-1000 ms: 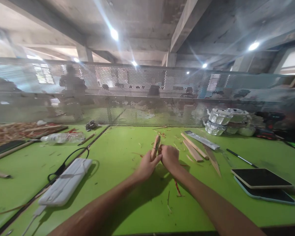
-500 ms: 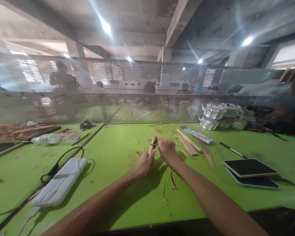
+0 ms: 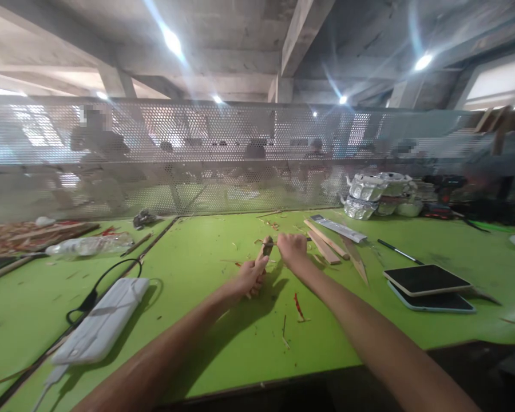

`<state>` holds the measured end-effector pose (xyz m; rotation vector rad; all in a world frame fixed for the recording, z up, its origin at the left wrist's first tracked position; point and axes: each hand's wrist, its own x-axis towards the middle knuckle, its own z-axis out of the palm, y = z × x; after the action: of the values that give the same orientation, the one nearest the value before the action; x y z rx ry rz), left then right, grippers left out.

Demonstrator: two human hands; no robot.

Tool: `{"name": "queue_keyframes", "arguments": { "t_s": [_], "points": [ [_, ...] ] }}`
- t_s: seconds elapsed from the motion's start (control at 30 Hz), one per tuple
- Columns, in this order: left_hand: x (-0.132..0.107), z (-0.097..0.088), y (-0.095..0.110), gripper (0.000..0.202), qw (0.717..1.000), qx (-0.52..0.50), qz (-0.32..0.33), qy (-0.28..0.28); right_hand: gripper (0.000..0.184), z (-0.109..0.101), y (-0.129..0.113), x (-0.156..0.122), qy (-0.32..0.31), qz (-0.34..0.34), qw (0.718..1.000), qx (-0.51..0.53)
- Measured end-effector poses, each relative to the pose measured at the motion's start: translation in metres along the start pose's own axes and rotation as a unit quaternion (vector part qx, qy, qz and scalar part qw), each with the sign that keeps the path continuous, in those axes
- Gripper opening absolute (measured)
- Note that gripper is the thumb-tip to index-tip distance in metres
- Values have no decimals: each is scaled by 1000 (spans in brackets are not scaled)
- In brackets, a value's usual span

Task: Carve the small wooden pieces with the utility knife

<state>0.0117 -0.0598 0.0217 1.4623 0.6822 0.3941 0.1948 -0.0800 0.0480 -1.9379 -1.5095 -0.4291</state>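
My left hand (image 3: pixel 249 278) is closed around a short piece of wood (image 3: pixel 266 246), whose upper end sticks up past the thumb, tilted away from me. My right hand (image 3: pixel 292 249) is a fist just to its right, closed on a thin-bladed carving knife (image 3: pixel 274 244). The blade lies across the top of the wood, and the handle is mostly hidden in the fist. Right of the fist lie flat wooden strips (image 3: pixel 324 248) and a silvery ruler-like strip (image 3: pixel 341 228). Red and pale shavings (image 3: pixel 298 307) lie in front of my hands.
On the green table (image 3: pixel 223 355), a white power bank (image 3: pixel 103 320) with cables lies left, beyond it a plastic bottle (image 3: pixel 88 245). Two tablet-like slabs (image 3: pixel 427 280) and a pen (image 3: pixel 399 251) lie right. Foil-like pots (image 3: pixel 363 194) stand before a perforated screen (image 3: pixel 223 171); people are behind it.
The view has turned slightly to the right. My right fist with the knife has shifted a little to the right relative to the wood. My left hand keeps its hold.
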Motion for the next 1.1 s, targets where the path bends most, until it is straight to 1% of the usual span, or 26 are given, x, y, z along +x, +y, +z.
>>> {"name": "queue_keyframes", "arguments": {
  "t_s": [0.07,0.2,0.23,0.3,0.33,0.37,0.43,0.5,0.57,0.63,0.73,0.8,0.87,1.0,1.1],
  "points": [
    [0,-7,2,61,1000,-4,-21,4,41,0,-5,6,-26,-2,999,-40],
    [-1,-20,3,59,999,-46,-15,-2,26,1,-16,25,-62,-6,993,-101],
    [-1,-21,2,59,998,-55,-20,-20,26,2,-17,30,-69,1,991,-114],
    [-2,-21,0,61,993,-72,-29,-85,28,2,-14,39,-82,22,987,-135],
    [-3,-21,0,62,989,-82,-28,-123,29,1,-11,42,-87,33,985,-142],
    [-3,-20,0,63,985,-96,-17,-141,29,-1,-7,44,-93,43,984,-147],
    [-3,-21,2,64,985,-118,30,-124,28,-5,3,45,-105,59,981,-150],
    [-2,-25,3,62,986,-126,66,-88,27,-9,11,41,-120,67,980,-145],
    [0,-30,1,61,988,-118,78,-63,28,-12,14,34,-136,65,979,-137],
    [3,-32,-3,60,990,-103,84,-51,30,-13,12,27,-151,54,979,-129],
    [7,-29,-8,60,991,-85,95,-51,31,-11,5,19,-166,24,980,-111],
    [7,-26,-8,60,989,-83,111,-60,29,-8,1,15,-160,-7,983,-88],
    [6,-24,-7,59,987,-80,123,-68,28,-5,1,13,-137,-44,988,-54],
    [4,-27,-4,51,984,-96,124,-83,33,1,8,10,-82,-101,991,20],
    [2,-28,-3,53,983,-95,124,-101,36,3,13,10,-62,-131,987,66]
  ]
}}
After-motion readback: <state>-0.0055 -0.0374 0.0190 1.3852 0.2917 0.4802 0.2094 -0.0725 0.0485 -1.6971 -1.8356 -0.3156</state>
